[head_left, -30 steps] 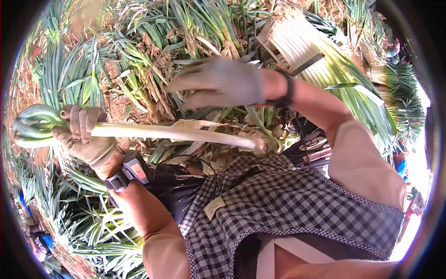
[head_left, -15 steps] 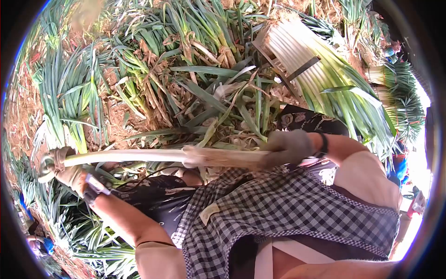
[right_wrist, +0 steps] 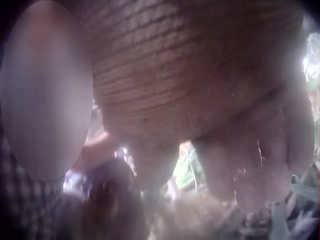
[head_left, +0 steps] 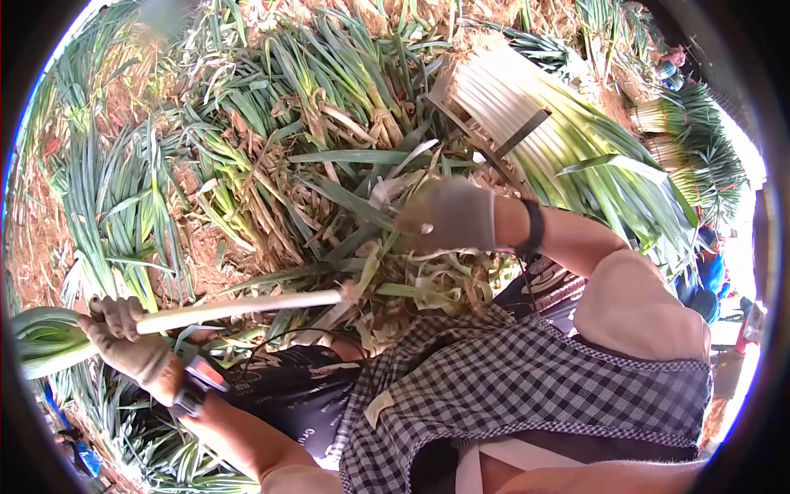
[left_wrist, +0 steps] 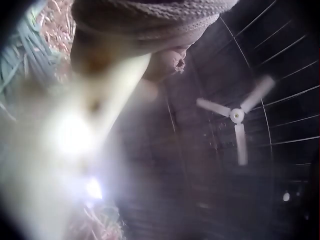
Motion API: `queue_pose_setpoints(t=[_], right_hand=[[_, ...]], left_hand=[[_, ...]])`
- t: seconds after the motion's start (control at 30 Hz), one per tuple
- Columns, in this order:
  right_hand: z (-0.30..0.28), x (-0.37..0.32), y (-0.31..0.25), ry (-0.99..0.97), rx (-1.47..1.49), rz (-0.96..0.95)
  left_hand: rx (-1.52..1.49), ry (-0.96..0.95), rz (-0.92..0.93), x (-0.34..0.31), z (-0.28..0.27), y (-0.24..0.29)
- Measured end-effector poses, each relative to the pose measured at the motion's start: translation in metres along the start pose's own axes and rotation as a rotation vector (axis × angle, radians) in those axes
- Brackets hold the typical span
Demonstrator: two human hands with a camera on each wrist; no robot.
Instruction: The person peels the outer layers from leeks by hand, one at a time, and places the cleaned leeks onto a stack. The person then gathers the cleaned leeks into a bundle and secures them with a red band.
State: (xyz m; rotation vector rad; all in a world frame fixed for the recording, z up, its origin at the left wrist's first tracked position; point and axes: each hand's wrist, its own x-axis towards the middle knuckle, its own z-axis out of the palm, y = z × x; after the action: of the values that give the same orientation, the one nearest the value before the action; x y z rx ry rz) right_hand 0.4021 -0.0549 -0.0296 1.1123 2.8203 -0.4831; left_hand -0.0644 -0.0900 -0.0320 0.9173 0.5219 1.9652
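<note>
Among heaped leeks, we list: left hand, grip round one leek; right hand, thumb and fingers apart.

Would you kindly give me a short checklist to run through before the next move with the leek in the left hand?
1. Leek secure in the left hand: ok, gripped near where white turns to green.
2. Right hand apart from the leek: ok, it is over the leaf litter.
3. Root end free: ok, no hand is on it.
4. Leek fully cleaned: cannot tell, the detail is too small.
5. Leek placed with the stacked leeks: not ok, it is in the hand, away from them.
</note>
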Motion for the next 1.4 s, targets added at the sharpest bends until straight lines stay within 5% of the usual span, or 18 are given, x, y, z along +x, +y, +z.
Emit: queue_pose_setpoints(t=[0.07, 0.27, 0.37, 0.47, 0.53, 0.57, 0.63, 0.7, 0.83, 0.93, 1.03, 1.07, 1.17, 1.2, 1.3, 1.33, 1.37, 1.4], right_hand=[[-0.004, 0.042, 0.021, 0.054, 0.223, 0.195], [0.071, 0.175, 0.124, -0.070, 0.105, 0.405], [0.108, 0.224, 0.157, 0.129, 0.173, 0.534], [0.125, 0.254, 0.151, -0.112, 0.151, 0.634], [0.152, 0.263, 0.131, 0.671, -0.058, 0.049], [0.159, 0.269, 0.121, 0.662, -0.052, 0.043], [0.158, 0.285, 0.088, 0.253, 0.215, 0.151], [0.173, 0.303, 0.054, 0.358, 0.486, 0.080], [0.203, 0.354, -0.001, 0.133, 0.340, 0.180], [0.228, 0.384, -0.015, 0.260, -0.179, 0.244], [0.231, 0.398, -0.012, 0.281, -0.247, 0.441], [0.229, 0.402, -0.010, 0.095, -0.117, 0.457], [0.235, 0.401, 0.015, 0.376, -0.313, 0.379], [0.210, 0.393, 0.015, 0.146, -0.331, 0.383], [0.196, 0.386, 0.027, -0.058, -0.653, 0.356], [0.202, 0.391, 0.035, 0.071, -0.730, 0.364], [0.201, 0.397, 0.049, 0.072, -0.731, 0.365], [0.175, 0.397, 0.052, -0.131, -0.457, 0.402]], left_hand=[[0.007, -0.004, -0.029, -0.007, 0.018, -0.015], [0.009, 0.010, -0.150, -0.011, 0.015, -0.053], [0.004, 0.026, -0.203, -0.005, 0.019, -0.059], [0.107, 0.019, -0.223, 0.001, 0.014, -0.065], [0.150, 0.086, -0.212, 0.007, 0.019, -0.068], [0.158, 0.121, -0.216, 0.008, 0.020, -0.069], [0.171, 0.161, -0.216, 0.010, 0.018, -0.078], [0.185, 0.196, -0.215, 0.013, 0.019, -0.083], [0.210, 0.208, -0.266, 0.019, 0.014, -0.086], [0.221, 0.250, -0.282, 0.017, 0.014, -0.088], [0.215, 0.232, -0.289, 0.016, 0.013, -0.086], [0.188, 0.233, -0.287, 0.016, 0.012, -0.085], [0.203, 0.296, -0.282, 0.015, 0.006, -0.080], [0.201, 0.274, -0.277, 0.014, 0.003, -0.078], [0.214, 0.354, -0.271, 0.012, 0.005, -0.071], [0.211, 0.356, -0.270, 0.010, 0.004, -0.071], [0.189, 0.363, -0.287, 0.010, 0.002, -0.069], [0.167, 0.370, -0.303, 0.011, 0.001, -0.067]])
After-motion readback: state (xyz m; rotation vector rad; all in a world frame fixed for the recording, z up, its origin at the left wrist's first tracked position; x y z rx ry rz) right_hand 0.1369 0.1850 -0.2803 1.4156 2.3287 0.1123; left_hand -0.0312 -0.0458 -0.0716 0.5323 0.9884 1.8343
